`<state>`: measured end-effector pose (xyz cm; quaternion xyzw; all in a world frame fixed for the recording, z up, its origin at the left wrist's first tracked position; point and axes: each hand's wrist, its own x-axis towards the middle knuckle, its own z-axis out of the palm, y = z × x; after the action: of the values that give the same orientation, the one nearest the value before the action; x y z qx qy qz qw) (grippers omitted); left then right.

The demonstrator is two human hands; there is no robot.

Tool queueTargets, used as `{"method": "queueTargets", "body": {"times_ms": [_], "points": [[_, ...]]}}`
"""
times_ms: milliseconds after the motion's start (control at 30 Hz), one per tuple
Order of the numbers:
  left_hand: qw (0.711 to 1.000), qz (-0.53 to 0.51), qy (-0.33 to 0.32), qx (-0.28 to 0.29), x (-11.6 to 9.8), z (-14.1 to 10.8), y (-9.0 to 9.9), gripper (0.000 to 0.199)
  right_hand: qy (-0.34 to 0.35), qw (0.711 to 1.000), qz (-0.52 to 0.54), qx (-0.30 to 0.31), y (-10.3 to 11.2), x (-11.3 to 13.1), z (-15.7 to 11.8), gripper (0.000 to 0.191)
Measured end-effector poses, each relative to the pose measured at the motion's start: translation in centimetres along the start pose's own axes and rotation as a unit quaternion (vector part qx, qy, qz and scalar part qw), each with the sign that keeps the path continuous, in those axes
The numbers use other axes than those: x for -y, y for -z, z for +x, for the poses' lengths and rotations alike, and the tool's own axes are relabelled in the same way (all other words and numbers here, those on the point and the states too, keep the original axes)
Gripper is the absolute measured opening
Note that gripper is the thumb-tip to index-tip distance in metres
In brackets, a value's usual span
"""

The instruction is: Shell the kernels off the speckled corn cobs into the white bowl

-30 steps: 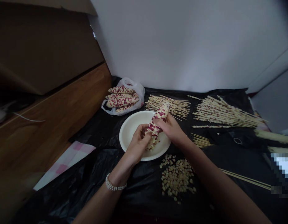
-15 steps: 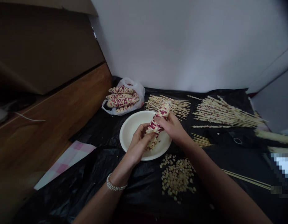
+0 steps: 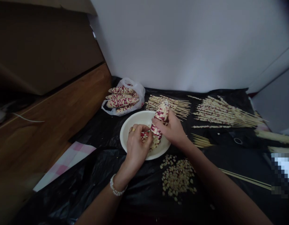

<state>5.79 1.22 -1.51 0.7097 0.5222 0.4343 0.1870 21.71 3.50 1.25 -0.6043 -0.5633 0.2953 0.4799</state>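
A corn cob [image 3: 162, 112] with cream and dark red kernels is held tilted over the white bowl [image 3: 124, 142], in my right hand [image 3: 171, 128]. My right fingers and thumb wrap its middle. At the cob's lower end is my left hand [image 3: 138, 142], fingers curled and thumb close to the cob's side; what they pinch, if anything, is hidden. A ring and a beaded bracelet [image 3: 116, 186] are on my left hand and wrist. Loose kernels [image 3: 154, 144] lie in the bowl beneath the cob, partly covered by my hands.
A plastic bag [image 3: 141, 90] of corn cobs stands behind left. Kernel-threaded skewers [image 3: 214, 112] lie in two groups at the back. Bare sticks [image 3: 202, 140] and a kernel pile [image 3: 178, 178] are on black plastic sheeting [image 3: 93, 175]. A pink checked piece [image 3: 67, 164] lies left.
My left hand has come off the cob's lower side and shifted slightly left, its fingers now curled. The cob has tipped a little more upright in my right hand.
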Motion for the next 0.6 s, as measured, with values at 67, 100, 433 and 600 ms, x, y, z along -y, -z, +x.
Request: {"method": "queueTargets", "body": {"times_ms": [67, 100, 433, 600], "points": [[0.999, 0.033, -0.016, 0.004, -0.1, -0.1, 0.0, 0.004, 0.005, 1.000, -0.025, -0.006, 0.0, 0.4, -0.2, 0.038], [0.999, 0.041, -0.020, 0.010, -0.1, -0.1, 0.1, 0.004, 0.007, 0.999, -0.033, -0.008, 0.0, 0.6, -0.3, 0.038], [0.990, -0.098, 0.079, 0.064, -0.2, -0.1, 0.0, 0.006, 0.018, 1.000, 0.003, 0.007, 0.0, 0.5, -0.5, 0.036], [0.931, -0.289, 0.210, 0.076, -0.1, 0.6, 0.2, 0.009, -0.012, 0.995, 0.099, 0.026, 0.1, -0.7, 0.3, 0.038]]}}
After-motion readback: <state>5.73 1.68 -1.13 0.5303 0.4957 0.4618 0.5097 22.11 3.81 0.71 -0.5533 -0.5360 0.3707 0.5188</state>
